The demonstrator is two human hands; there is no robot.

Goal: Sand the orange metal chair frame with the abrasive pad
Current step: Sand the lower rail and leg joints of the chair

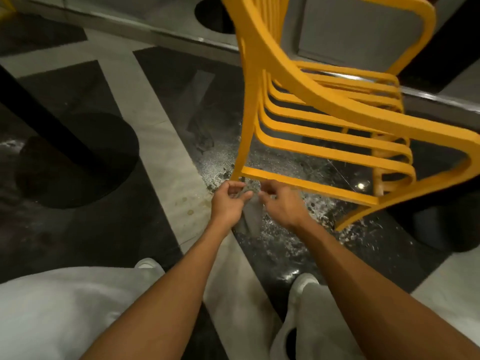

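The orange metal chair frame (314, 105) fills the upper right, tilted, with several curved slats and a flat crossbar nearest me. Just below that crossbar's left end, my left hand (228, 203) and my right hand (283, 203) meet around a grey abrasive pad (250, 211). Both pinch its upper edge with their fingertips while the pad hangs down between them. The pad sits a little under the crossbar; whether it touches the bar is unclear. My fingers hide its top part.
The floor is dark polished stone with pale stripes (166, 131), dusted with light specks under the chair. A round black table base (75, 157) with a black post stands at left. My light trousers and white shoes (302, 281) are at the bottom.
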